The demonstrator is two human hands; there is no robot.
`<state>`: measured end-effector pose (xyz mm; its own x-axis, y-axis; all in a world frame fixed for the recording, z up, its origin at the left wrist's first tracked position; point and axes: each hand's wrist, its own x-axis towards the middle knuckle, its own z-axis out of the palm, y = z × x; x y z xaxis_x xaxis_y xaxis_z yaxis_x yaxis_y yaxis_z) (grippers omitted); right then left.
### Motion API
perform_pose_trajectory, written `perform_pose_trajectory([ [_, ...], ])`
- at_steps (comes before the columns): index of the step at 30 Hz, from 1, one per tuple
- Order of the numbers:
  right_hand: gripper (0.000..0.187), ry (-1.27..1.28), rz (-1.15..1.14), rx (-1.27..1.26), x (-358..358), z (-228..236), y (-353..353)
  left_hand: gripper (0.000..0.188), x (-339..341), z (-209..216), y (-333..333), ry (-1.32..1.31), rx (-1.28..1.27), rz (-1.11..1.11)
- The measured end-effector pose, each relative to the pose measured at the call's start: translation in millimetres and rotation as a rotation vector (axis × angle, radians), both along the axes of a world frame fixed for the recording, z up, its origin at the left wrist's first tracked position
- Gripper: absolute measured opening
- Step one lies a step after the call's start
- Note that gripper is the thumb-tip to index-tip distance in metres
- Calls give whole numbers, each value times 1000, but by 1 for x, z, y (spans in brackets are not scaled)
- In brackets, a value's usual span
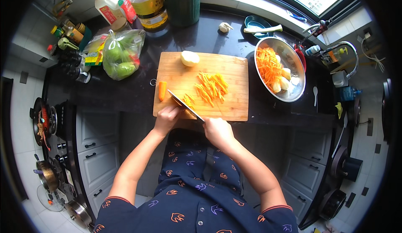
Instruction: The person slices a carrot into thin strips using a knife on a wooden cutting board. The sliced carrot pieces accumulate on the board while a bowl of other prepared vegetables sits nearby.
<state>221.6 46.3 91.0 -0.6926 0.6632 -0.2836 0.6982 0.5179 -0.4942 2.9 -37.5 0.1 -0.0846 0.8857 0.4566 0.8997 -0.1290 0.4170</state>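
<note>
The right hand (217, 131) is clenched around the handle of a kitchen knife (185, 104), its blade slanting toward ten o'clock across the wooden cutting board (234, 71). The left hand (167, 116) has its fingers curled down on carrot slices (187, 100) beside the blade. Carrot strips (211, 86) lie at one o'clock, a carrot chunk (162, 90) at ten, a steel bowl (298, 71) at two.

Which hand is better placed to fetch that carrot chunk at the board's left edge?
Left. The left hand rests on the cutting board just below the carrot chunk, while the right hand grips the knife.
</note>
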Motion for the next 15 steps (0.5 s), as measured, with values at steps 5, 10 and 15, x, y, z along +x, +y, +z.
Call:
perform_pose_trajectory([
  [5, 17, 74, -31, 31, -10, -12, 4, 14, 1, 0, 0, -30, 13, 8],
  [10, 18, 109, -114, 13, 4, -12, 15, 21, 6, 10, 4, -47, -19, -7],
  [15, 17, 69, -134, -24, 10, 12, 12, 21, 4, -1, 3, -100, 5, 69],
])
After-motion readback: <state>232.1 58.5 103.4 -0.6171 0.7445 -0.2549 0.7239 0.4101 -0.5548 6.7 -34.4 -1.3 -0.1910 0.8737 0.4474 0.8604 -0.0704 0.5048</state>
